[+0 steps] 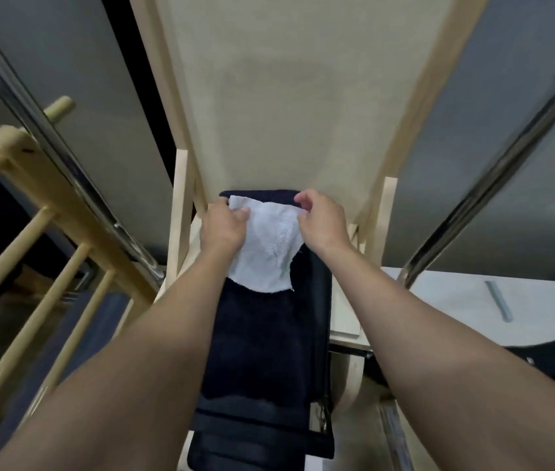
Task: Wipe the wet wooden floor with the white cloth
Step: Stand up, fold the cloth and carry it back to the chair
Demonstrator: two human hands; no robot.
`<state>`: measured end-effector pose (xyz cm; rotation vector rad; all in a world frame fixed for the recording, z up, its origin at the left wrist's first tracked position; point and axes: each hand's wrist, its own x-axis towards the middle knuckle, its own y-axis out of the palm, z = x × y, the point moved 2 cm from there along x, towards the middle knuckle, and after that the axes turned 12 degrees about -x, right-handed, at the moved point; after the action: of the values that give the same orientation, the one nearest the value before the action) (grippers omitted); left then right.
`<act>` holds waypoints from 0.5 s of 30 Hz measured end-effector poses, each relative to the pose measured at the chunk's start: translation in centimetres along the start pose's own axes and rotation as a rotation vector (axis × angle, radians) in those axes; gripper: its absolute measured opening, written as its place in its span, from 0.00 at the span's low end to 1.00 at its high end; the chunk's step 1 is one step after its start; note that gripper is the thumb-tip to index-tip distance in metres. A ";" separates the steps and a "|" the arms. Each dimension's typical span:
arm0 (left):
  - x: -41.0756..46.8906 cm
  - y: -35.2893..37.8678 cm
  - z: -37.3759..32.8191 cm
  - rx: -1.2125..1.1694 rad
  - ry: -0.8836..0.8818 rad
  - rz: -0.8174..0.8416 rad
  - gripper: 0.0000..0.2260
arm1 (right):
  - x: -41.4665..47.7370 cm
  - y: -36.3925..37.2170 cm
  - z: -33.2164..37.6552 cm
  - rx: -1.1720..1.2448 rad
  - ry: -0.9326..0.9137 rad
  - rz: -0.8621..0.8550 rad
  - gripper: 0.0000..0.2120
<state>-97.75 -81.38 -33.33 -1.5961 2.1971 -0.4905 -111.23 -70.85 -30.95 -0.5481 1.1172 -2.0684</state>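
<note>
Reading left to right: wooden railing at far left, not involved. Left hand pinched the upper left corner of the white cloth, thumb and fingers curled on it. Cloth was spread between the two hands, its lower part lying over a dark towel, long axis running back toward the person. Right hand pinched the upper right edge likewise. Hands were level, neither nearer the work. Pale wooden surface began just beyond the knuckles and extended away; judged the coming move to be forward, cloth's top edge leading. Wetness of the wood could not be confirmed. Chrome bar at right, well apart.
</note>
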 end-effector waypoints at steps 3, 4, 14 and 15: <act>2.0 2.8 4.2 0.431 0.147 0.267 0.25 | 0.3 7.4 -0.9 -0.231 -0.117 0.237 0.18; 2.1 3.5 6.1 0.527 0.155 0.370 0.26 | -0.4 9.8 -1.4 -0.294 -0.137 0.345 0.20; 5.5 2.8 9.0 0.426 0.040 0.396 0.21 | 0.1 12.0 -1.5 -0.414 -0.062 0.585 0.28; 5.8 2.2 8.8 0.429 0.008 0.362 0.20 | -0.1 11.4 -1.4 -0.409 -0.057 0.598 0.30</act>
<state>-96.82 -86.81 -42.59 -0.9549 2.1342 -0.7891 -107.64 -74.29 -41.35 -0.3936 1.4685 -1.3143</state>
